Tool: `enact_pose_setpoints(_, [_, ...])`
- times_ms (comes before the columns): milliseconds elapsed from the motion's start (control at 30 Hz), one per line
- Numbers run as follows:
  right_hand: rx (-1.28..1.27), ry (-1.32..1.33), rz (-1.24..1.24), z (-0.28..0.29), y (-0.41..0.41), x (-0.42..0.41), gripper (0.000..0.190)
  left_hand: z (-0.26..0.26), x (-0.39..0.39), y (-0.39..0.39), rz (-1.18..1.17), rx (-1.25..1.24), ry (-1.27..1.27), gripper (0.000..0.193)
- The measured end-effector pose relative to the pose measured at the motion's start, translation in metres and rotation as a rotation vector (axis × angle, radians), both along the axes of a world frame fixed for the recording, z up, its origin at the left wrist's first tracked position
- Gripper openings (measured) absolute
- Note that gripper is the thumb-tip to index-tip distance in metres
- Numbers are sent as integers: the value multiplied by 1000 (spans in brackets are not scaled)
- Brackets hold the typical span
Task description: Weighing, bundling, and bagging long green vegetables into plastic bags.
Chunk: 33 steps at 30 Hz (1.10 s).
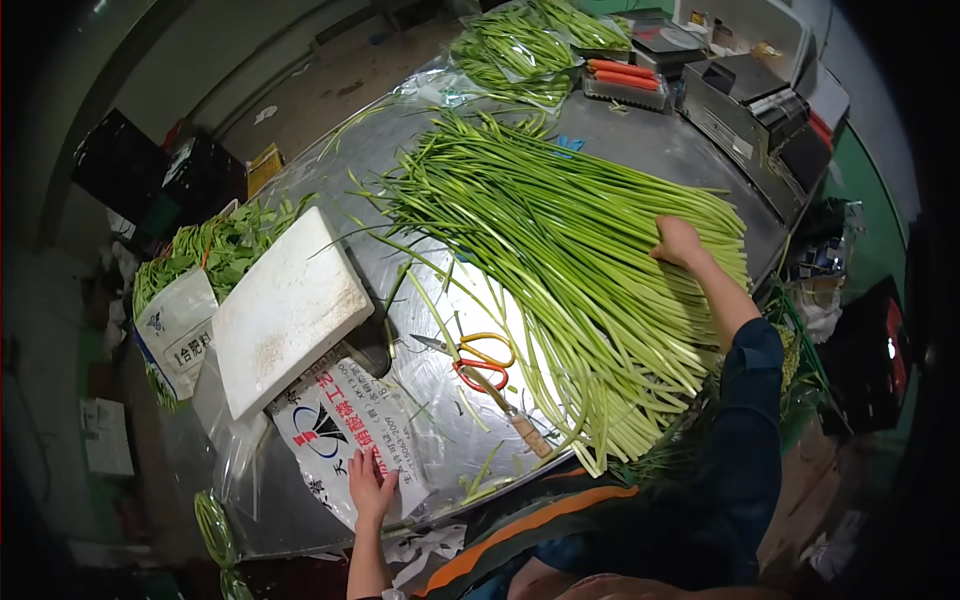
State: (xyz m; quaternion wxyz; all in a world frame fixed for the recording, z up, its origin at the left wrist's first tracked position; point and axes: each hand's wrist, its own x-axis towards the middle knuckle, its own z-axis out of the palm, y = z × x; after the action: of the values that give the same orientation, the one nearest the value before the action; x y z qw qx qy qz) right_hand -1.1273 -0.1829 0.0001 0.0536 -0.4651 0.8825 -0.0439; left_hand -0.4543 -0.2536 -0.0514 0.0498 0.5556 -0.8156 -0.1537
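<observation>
A large heap of long green garlic shoots (555, 247) covers the right half of a metal table (442, 480). My right hand (677, 240) lies on the pale ends of the heap, fingers curled down; whether it grips any stalks is hidden. My left hand (371, 484) rests with spread fingers on a printed white plastic sack (322, 450) at the table's near edge. Between the hands lie scissors (486, 361) with orange and red handles and a knife (525, 431) with a pale handle. Loose stalks and trimmings are scattered around them.
At left, a white foam block (292, 307) adjoins bundled leafy greens (240, 240). Bagged green stalks (517, 52) and a tray of carrots (624, 79) stand at the back. A metal wrapping machine (742, 135) occupies the right rear. Black crates (120, 169) are beyond the table.
</observation>
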Motion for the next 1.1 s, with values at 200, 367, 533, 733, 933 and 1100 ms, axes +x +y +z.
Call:
enact_pose_setpoints(200, [39, 63, -56, 67, -19, 13, 22, 3, 0, 5, 25, -26, 8, 67])
enact_pose_setpoints(367, [168, 14, -82, 45, -20, 31, 20, 2, 9, 5, 6, -61, 21, 65])
enact_pose_setpoints(533, [83, 267, -159, -26, -15, 45, 13, 4, 23, 7, -12, -95, 14, 65])
enact_pose_setpoints(733, [-120, 207, -104, 65, -11, 37, 17, -6, 41, 4, 5, -105, -28, 65])
enact_pose_setpoints(933, [-452, 136, 22, 209, -19, 25, 18, 1, 63, 8, -61, -70, -69, 68])
enact_pose_setpoints(1100, [-647, -122, 358, 307, -41, 27, 20, 1, 100, 34, -33, -11, -79, 68])
